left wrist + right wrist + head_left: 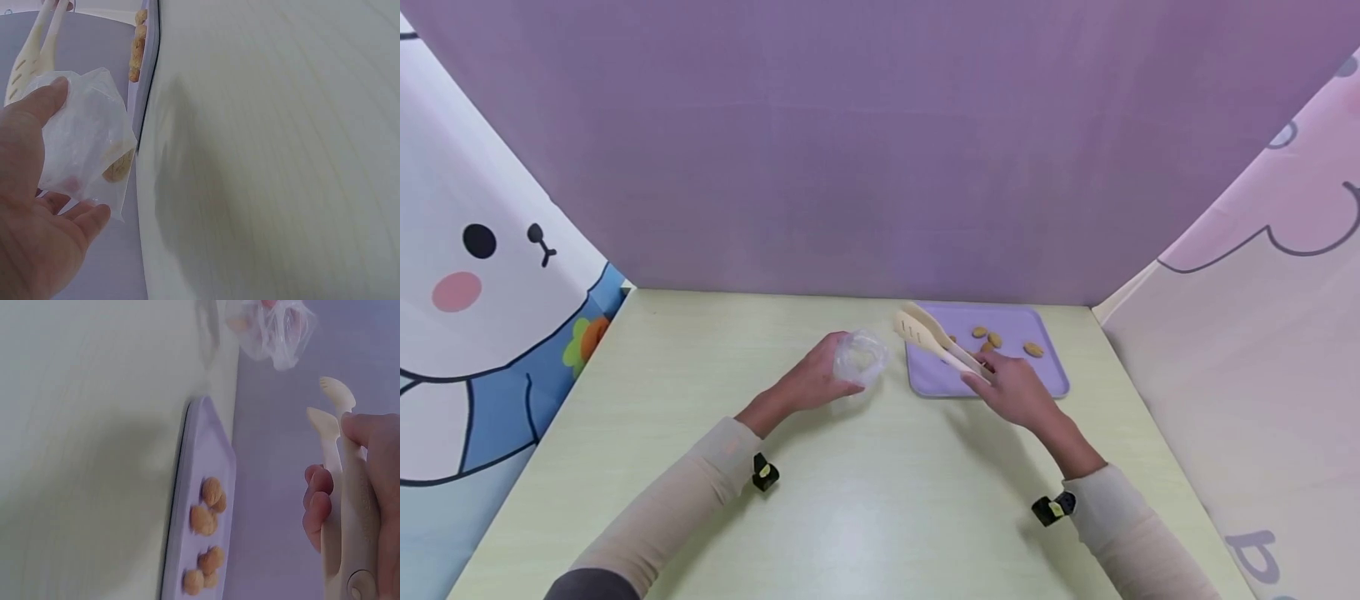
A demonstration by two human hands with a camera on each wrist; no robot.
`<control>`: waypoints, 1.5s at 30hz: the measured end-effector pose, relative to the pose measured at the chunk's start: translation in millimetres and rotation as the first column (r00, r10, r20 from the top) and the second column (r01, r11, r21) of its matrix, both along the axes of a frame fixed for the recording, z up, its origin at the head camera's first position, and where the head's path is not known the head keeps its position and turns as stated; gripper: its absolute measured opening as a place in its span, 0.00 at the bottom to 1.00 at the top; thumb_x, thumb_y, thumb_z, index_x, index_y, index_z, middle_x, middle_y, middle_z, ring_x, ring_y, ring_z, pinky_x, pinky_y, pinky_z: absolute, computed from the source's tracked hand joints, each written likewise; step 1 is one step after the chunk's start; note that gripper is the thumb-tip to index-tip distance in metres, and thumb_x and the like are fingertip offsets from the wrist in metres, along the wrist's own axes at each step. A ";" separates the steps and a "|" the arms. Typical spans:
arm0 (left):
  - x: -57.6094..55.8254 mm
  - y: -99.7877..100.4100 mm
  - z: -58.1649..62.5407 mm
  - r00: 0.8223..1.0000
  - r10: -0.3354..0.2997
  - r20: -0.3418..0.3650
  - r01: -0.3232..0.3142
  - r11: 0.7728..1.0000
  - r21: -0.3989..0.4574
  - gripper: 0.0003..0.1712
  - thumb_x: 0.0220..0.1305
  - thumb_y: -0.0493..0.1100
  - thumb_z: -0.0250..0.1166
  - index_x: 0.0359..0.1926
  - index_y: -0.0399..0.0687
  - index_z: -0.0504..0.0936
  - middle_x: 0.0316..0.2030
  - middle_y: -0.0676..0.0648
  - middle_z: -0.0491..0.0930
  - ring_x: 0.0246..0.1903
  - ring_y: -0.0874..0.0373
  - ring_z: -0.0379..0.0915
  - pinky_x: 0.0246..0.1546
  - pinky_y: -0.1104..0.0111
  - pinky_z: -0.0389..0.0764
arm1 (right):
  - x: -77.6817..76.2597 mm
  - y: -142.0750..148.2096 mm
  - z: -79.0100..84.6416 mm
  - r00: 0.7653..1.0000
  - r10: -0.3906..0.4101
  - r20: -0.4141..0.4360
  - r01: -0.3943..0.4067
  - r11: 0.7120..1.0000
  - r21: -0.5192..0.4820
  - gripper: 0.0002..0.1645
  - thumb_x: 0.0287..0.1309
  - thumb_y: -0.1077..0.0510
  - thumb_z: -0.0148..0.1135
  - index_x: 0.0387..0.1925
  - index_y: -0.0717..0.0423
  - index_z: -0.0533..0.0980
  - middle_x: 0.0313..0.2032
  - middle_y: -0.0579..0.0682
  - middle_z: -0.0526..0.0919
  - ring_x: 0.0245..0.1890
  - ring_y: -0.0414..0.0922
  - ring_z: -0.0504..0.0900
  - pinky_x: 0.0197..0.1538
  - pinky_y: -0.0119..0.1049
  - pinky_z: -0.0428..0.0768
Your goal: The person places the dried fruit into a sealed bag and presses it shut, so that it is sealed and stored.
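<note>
The tray is plain lavender, the nuts tan-brown, the tongs cream, the bag whitish and translucent, with hazy brown, perhaps a nut, showing through. The desk is pale yellow with faint wood grain, the back panel purple, the left panel a white-and-blue cartoon.

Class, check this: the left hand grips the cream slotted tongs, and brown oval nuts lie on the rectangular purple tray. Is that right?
Wrong hand: the head view shows the right hand gripping the cream tongs. Brown nuts do lie on the purple tray.
</note>
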State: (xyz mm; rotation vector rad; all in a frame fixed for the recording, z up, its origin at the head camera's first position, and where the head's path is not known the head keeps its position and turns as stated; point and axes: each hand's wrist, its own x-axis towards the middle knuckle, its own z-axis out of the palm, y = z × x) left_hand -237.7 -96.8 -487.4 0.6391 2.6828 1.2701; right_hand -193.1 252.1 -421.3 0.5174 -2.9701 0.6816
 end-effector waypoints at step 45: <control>1.0 -6.0 -2.5 1.000 -0.005 0.000 0.005 1.000 0.022 0.54 0.56 0.52 0.77 0.75 0.40 0.57 0.64 0.40 0.69 0.57 0.46 0.72 0.55 0.51 0.79 | -40.5 57.1 -52.9 0.984 -0.157 0.083 0.150 0.985 0.084 0.26 0.69 0.45 0.61 0.48 0.66 0.80 0.25 0.51 0.83 0.23 0.45 0.76 0.28 0.37 0.72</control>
